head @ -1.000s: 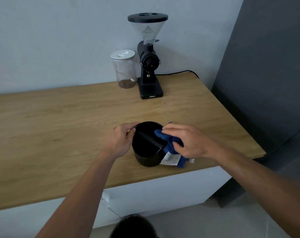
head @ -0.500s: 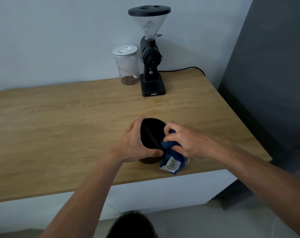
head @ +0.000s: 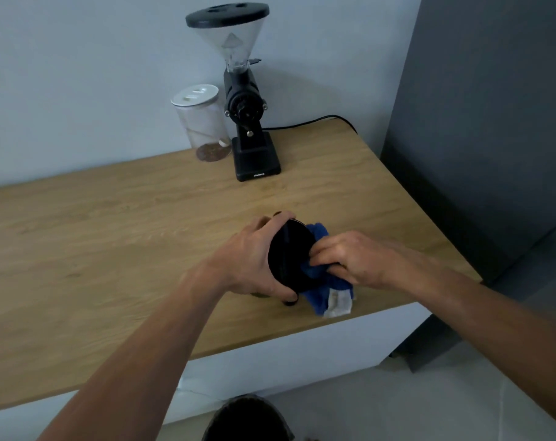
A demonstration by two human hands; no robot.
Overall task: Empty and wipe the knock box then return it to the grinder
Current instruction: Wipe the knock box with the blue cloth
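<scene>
While half second ago knock box (head: 291, 257) leaned slightly, left hand (head: 249, 261) now wraps it tipped fully, mouth facing right (near counter (head: 111, 249) front edge). Right hand (head: 349, 259) clenches blue cloth (head: 321, 291) at rim. Grinder (head: 244, 100), jar (head: 203, 122) well behind.

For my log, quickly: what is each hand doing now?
Left hand: closed around the knock box, tilting it.
Right hand: closed on the blue cloth, pressed at the box's mouth.
</scene>
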